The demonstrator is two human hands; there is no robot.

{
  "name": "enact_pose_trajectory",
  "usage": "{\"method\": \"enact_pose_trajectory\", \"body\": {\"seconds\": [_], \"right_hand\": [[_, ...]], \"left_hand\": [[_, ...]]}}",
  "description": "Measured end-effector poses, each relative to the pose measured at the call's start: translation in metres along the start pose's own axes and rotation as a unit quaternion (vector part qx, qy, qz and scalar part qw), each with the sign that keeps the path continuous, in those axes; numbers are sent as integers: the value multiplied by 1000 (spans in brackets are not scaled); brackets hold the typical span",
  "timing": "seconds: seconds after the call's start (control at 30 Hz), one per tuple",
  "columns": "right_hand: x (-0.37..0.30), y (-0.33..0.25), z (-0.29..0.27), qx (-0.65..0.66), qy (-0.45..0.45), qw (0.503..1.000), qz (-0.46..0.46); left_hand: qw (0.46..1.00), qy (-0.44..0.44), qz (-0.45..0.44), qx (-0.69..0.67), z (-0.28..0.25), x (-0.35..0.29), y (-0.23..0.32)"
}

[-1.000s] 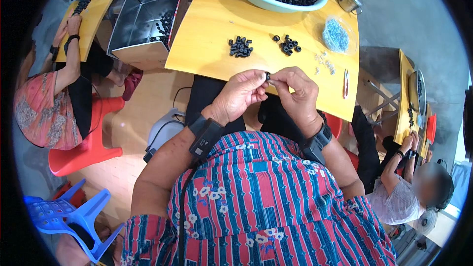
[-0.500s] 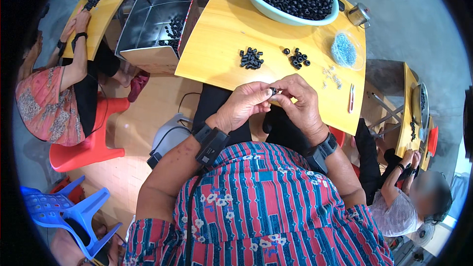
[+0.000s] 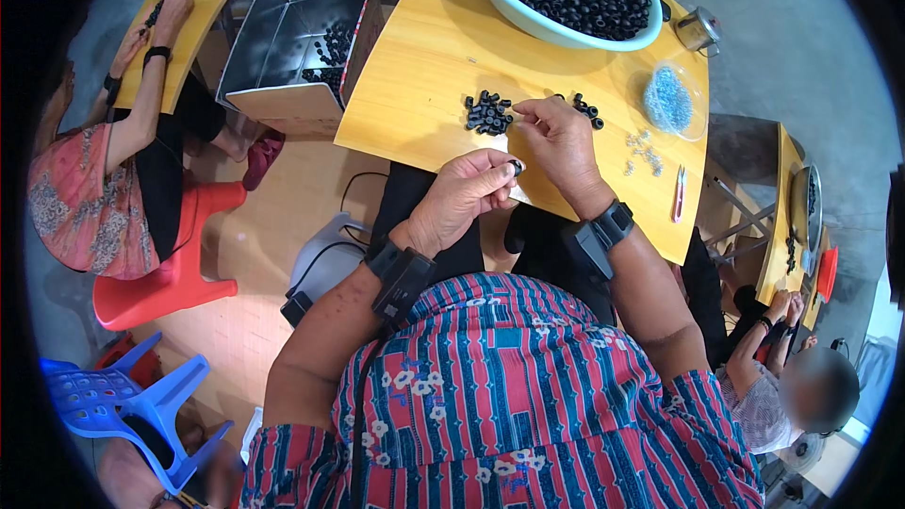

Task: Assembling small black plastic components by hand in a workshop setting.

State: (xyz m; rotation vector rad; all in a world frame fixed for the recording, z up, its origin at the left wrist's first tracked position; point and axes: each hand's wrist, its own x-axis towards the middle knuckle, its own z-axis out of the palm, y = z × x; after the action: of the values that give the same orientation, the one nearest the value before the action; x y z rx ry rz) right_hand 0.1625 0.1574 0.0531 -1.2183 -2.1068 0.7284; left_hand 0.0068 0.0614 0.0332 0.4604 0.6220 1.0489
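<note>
In the head view my left hand (image 3: 460, 196) is closed over the front edge of the yellow table, pinching a small black ring-shaped part (image 3: 517, 167) between thumb and forefinger. My right hand (image 3: 563, 146) reaches farther over the table, its thumb and forefinger drawn together beside a pile of small black cylinders (image 3: 487, 115). Whether anything sits between those fingertips is too small to make out. Behind the right hand lies a second group of black parts (image 3: 589, 111), partly hidden by it. Small clear pieces (image 3: 645, 153) are scattered to the right.
A pale-green basin (image 3: 566, 36) heaped with black parts stands at the far edge. To its right are a metal cup (image 3: 698, 30) and a clear tub of bluish pieces (image 3: 667, 99). Pink-handled tweezers (image 3: 679, 196) lie at right. An open carton (image 3: 283, 99) is left; people work both sides.
My hands have come apart. The right one has moved away and forward to the left pile, while the left has stayed near its place with the black part.
</note>
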Motion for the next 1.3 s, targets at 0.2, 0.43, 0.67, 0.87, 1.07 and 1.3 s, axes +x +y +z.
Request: {"method": "enact_pose_trajectory", "body": {"seconds": [0.2,0.43,0.67,0.87,1.07,1.3], "right_hand": [[3,1,8,-25,-2,1000,-6],[3,0,4,-39,-13,999,7],[-23,5,-4,82,-9,992,97],[-37,8,-7,-24,8,1000,12],[-45,11,6,98,44,994,32],[-47,3,2,97,9,995,29]], "left_hand": [[1000,7,-7,6,2,0,0],[1000,11,-12,14,4,1,1],[1000,22,14,9,-1,2,-4],[994,92,53,20,0,15,-9],[990,116,74,19,6,19,-12],[987,141,75,12,5,12,-12]]}}
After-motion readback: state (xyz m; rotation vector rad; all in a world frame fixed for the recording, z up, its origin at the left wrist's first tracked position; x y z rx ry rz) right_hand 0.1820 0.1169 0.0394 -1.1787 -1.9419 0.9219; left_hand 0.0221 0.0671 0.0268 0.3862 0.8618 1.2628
